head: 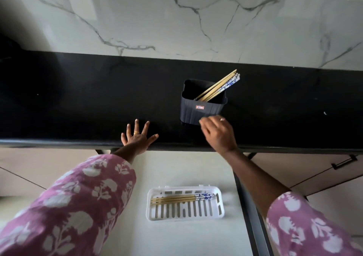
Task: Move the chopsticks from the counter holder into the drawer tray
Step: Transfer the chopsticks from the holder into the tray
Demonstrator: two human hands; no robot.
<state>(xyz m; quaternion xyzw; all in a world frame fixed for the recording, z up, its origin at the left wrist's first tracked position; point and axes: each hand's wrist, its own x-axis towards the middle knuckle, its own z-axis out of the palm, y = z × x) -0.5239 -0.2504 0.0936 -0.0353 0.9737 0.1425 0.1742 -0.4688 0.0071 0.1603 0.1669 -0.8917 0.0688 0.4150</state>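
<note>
The left grip (137, 137) lies flat on the black counter (78, 102) near its front edge, palm down, fingers spread wide and holding nothing; a gold ring (136, 132) sits on one finger. Its forearm comes up from the lower left in a pink sleeve with a white flower print (64, 206).

Below the counter edge, between the two arms, an open drawer (176, 242) shows a pale floor. On it sits a white slotted tray (185, 214), and a few chopsticks (182, 198) lie across its far part, side by side and lengthwise, wooden ends to the left, blue-and-white patterned ends to the right.

On the counter, right of the left grip, stands a dark rectangular holder (202, 108) with a small red and white label on its front wall. More chopsticks (220, 87) lean in it, tilted up and to the right, their tops sticking out past the holder's far right corner; some are plain wood, some have the blue-and-white pattern.

The right grip (218, 132) hovers just in front of the holder's lower right corner, fingers loosely curled and blurred, with nothing in them; whether the fingertips touch the holder I cannot tell. Its bare forearm runs down to a matching sleeve (306, 232) at the lower right.

Behind the counter rises a white marble wall with grey veins (176, 20)
</note>
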